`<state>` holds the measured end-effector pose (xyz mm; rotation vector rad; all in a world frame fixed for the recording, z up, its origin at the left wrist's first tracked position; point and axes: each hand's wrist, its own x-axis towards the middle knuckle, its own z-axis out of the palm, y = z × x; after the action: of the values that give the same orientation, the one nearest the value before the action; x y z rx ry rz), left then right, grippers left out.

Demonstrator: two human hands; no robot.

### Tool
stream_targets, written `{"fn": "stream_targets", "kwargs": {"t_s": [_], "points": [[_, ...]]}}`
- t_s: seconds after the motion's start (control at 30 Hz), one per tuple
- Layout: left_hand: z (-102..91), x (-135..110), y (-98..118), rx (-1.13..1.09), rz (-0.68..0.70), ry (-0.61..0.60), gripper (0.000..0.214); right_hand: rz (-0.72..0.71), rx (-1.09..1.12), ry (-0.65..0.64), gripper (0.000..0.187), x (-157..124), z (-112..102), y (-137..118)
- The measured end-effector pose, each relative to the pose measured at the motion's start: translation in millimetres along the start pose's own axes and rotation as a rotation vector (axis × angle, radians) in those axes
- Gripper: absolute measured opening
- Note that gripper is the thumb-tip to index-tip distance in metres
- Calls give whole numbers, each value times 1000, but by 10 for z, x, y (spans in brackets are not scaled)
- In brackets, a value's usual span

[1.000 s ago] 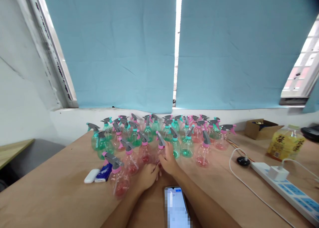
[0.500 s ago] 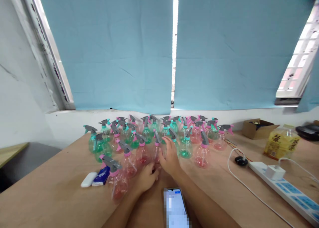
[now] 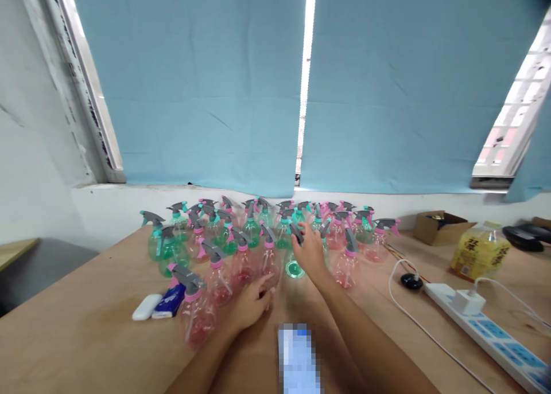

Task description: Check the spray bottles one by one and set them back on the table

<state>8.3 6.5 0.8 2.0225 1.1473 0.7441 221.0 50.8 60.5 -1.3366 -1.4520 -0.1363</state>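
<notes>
My right hand (image 3: 310, 249) has its fingers closed around the grey trigger head of a green spray bottle (image 3: 294, 268). That bottle leans, so its round base shows. On the tabletop in front of a pink spray bottle (image 3: 269, 259), my left hand (image 3: 253, 303) rests with fingers loosely bent and apart, and nothing shows in it. Another pink spray bottle (image 3: 244, 265) stands just left of that one. Nearer me on the left is a front pink spray bottle (image 3: 198, 319). To the right of my right hand stands one more pink spray bottle (image 3: 345, 269).
Several more green and pink spray bottles crowd towards the wall. A phone (image 3: 297, 359) lies in front of me. At left are a white case (image 3: 147, 307) and a blue packet (image 3: 170, 301). A power strip (image 3: 495, 336), black mouse-like object (image 3: 411, 281), yellow-labelled jug (image 3: 478, 250) and carton (image 3: 443, 229) occupy the right.
My right hand has moved right from the pink bottle to the green one and grasped its head; the green bottle now leans. My left hand stays low near the pink bottles. The view shifts slightly.
</notes>
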Motion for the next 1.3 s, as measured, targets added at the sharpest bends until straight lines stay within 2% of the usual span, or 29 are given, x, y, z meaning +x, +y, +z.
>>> {"fn": "stream_targets", "kwargs": {"t_s": [0.13, 0.47, 0.7, 0.87, 0.97, 1.07, 1.2, 1.3], "points": [[3, 8, -34, 7, -3, 1, 57, -67, 70, 25, 34, -84, 16, 16], [-18, -30, -47, 32, 46, 3, 55, -208, 334, 14, 41, -275, 22, 2], [-31, -30, -1, 25, 59, -10, 55, -217, 401, -48, 36, -216, -23, 7], [-48, -49, 87, 43, 68, 10, 47, -164, 457, -14, 18, -186, -55, 38], [-47, -60, 99, 57, 64, 8, 47, -139, 529, -22, 24, -212, -46, 26], [-35, -57, 76, 54, 47, 0, 45, -109, 672, -182, 31, -221, -36, -29], [-27, -43, 69, 27, 61, -28, 32, -14, 979, -599, 32, -192, -35, -105], [-33, -35, 89, 30, 107, -41, 22, 70, 1119, -812, 31, -187, -24, -121]]}}
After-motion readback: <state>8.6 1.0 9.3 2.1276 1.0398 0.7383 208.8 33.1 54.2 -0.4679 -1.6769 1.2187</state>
